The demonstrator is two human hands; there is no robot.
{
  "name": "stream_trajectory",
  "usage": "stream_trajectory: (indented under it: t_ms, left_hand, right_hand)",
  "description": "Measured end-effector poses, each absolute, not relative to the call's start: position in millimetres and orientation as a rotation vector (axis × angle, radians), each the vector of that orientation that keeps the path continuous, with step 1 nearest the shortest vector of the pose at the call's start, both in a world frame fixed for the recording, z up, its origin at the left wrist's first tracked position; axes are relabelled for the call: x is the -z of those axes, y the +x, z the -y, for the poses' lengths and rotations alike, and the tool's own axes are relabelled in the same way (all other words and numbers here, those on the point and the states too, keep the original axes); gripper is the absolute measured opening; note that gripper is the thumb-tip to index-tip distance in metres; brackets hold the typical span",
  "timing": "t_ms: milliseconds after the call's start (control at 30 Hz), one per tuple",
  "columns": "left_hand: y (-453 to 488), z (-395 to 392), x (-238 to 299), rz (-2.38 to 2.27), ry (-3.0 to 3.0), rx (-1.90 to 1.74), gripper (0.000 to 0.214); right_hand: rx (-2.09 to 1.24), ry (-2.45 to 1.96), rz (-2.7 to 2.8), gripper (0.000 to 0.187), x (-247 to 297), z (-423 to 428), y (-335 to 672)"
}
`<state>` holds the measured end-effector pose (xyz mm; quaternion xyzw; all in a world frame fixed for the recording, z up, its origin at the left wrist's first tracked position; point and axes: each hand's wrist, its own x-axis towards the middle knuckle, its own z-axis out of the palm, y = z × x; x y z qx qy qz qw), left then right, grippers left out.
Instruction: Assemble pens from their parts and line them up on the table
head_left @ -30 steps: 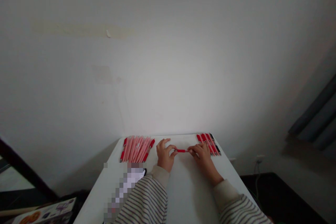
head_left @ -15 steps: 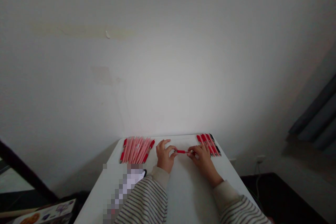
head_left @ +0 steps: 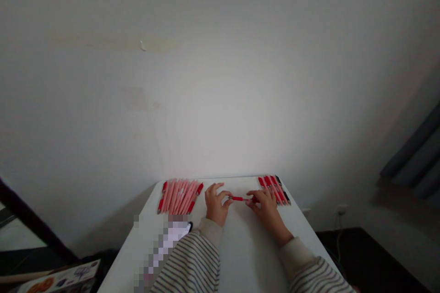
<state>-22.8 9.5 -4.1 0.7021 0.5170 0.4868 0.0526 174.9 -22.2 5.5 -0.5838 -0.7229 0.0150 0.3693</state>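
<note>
Left hand (head_left: 216, 207): fingers (head_left: 225, 193) pinch one end of the pen (head_left: 238, 198). Right hand (head_left: 264, 203): fingers grip the opposite end. The pen extends crosswise over the bench (head_left: 239, 252), between the left pens (head_left: 180, 197) and right pens (head_left: 276, 190)

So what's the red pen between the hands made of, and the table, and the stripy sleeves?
The red pen looks like plastic: smooth and evenly coloured, though it's small here. The table looks like smooth plastic or a coated board, pale with no wood grain showing. The stripy sleeves seem soft, matte cloth, because they fold and bunch.
</note>
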Motion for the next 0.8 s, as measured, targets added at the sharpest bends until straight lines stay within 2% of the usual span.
stream_trajectory:
  t_ms: [167, 667, 800]
  left_hand:
    - [-23.8, -10.4, 6.1, -1.568, 2.140, -1.512, 0.012]
    - [-23.1, -9.8, 4.1, -1.563, 2.106, -1.498, 0.011]
    - [-23.5, -10.4, 4.1, -1.553, 2.108, -1.498, 0.010]
  right_hand:
    - [-0.056, -1.497, 1.828, 0.011, -6.1, 22.0, 174.3]
    - [-0.045, -1.463, 1.792, 0.022, -1.4, 18.7, 174.9]
    - [-0.048, -1.466, 1.792, 0.011, -4.2, 20.2, 174.3]
